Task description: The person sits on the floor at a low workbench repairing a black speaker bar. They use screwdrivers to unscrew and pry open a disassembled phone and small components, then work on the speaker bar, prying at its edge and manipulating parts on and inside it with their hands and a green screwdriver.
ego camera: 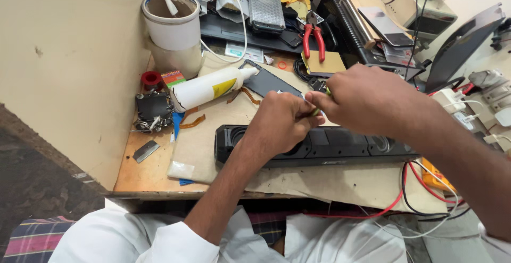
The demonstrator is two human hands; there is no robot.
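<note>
A long black speaker bar (pixel 330 147) lies across the brown paper sheet on the wooden bench. My left hand (pixel 279 124) hovers over its left-middle part with the fingers pinched together. My right hand (pixel 367 99) meets it from the right, gripping a thin tool with a green-yellow handle (pixel 318 111) between thumb and fingers. The tool's tip and whatever small thing the left fingers pinch are hidden behind the hands. Red, black and white wires (pixel 412 188) run from the bar's right end down over the bench edge.
A white glue bottle (pixel 210 88) lies on its side at the left, by a black flat panel (pixel 269 83) and a small metal part (pixel 153 111). A white tub (pixel 171 24) stands at the back left. Red pliers (pixel 314 38) lie behind. A blade (pixel 145 151) rests near the left edge.
</note>
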